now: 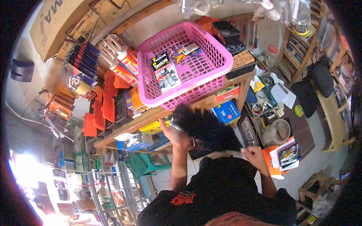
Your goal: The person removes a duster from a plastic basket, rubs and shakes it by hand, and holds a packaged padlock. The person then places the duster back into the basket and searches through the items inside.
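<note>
A black feather duster [205, 128] stretches between my hands, in front of the wooden shelf. My right hand [254, 156] is closed round its thin handle end. Up by the shelf's front edge is my left hand [174, 133], beside the duster's fluffy tip. Its thumb side is stretched out; the other fingers are partly hidden and blurred. Directly above stands a pink plastic basket [190, 96] on the shelf top. Inside it lie black-and-white Dextone packets [162, 62], a white card pack with dark pictures [167, 78] and several small purple-yellow packets [177, 54].
Left of the basket are red-white sealant tubes [126, 62] and orange bins [103, 105]. A blue 3M box [227, 112] sits on the lower shelf. At right stand a dark table [303, 132] with a clear jar [277, 132] and a green crate [269, 109]. A green stool [145, 164] is lower left.
</note>
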Tool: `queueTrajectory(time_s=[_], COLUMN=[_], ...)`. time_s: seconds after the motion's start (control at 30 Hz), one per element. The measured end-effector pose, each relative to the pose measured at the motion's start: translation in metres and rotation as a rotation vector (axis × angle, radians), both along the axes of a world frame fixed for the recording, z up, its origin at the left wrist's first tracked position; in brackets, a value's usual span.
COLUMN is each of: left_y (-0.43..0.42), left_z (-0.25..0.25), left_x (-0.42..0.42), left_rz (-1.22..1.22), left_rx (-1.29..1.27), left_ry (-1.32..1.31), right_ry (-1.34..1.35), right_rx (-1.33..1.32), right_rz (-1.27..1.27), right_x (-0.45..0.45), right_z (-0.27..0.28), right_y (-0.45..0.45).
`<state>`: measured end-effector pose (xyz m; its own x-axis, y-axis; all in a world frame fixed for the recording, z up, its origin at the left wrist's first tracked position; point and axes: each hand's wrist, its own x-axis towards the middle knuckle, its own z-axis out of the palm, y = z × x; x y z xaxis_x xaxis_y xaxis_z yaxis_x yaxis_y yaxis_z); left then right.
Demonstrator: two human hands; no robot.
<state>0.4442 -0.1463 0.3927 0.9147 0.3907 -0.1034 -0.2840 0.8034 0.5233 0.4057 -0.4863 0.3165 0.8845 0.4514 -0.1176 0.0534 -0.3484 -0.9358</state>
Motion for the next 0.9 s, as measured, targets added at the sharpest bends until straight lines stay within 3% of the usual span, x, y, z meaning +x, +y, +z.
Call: queueTrajectory(time_s=[0.1,0.2,0.27,0.3,0.33,0.4,0.47,0.57,0.67,0.7,0.77,0.8,0.87,0.9], left_y=[0.003,0.005,-0.010,-0.017,-0.006,0.008,0.008,0.007,0.009,0.011,0.002,-0.012,-0.032,-0.039], left_z=[-0.008,-0.009,0.015,0.025,0.005,-0.020,-0.021,-0.005,0.000,-0.002,-0.008,-0.002,-0.004,-0.006], left_x=[0.003,0.004,0.004,0.003,0.004,0.008,0.008,0.007,0.000,0.001,0.005,0.009,0.012,0.012], left_rz=[0.078,-0.223,-0.025,0.079,0.072,0.081,-0.148,0.071,-0.115,-0.166,-0.048,0.037,-0.199,-0.218], left_rx=[-0.018,0.095,-0.001,-0.051,-0.036,0.827,-0.013,0.020,0.075,0.082,0.012,0.030,-0.163,-0.158], left_ry=[0.093,-0.275,-0.057,0.055,0.059,0.206,-0.325,0.044,-0.143,-0.196,0.058,0.071,-0.468,-0.467], right_ry=[0.083,0.073,0.033,0.067,0.104,0.111,0.036,0.115,0.169,0.156,0.140,0.128,0.100,0.099], right_rx=[0.037,-0.006,-0.034,0.003,0.042,0.054,-0.004,0.048,0.120,0.115,0.102,0.120,0.155,0.190], right_rz=[0.052,0.070,-0.046,0.015,0.075,0.096,0.016,0.058,0.157,0.083,-0.063,-0.016,0.071,0.032], right_x=[0.006,0.008,0.012,0.012,0.010,0.004,0.003,0.002,-0.006,-0.007,-0.012,-0.017,-0.024,-0.026], right_z=[0.007,0.005,0.002,0.003,0.006,0.012,0.015,0.001,-0.022,-0.026,-0.032,-0.037,-0.044,-0.041], right_y=[-0.001,-0.003,-0.002,0.000,0.004,0.009,0.011,0.009,0.002,-0.001,-0.004,-0.001,0.010,0.015])
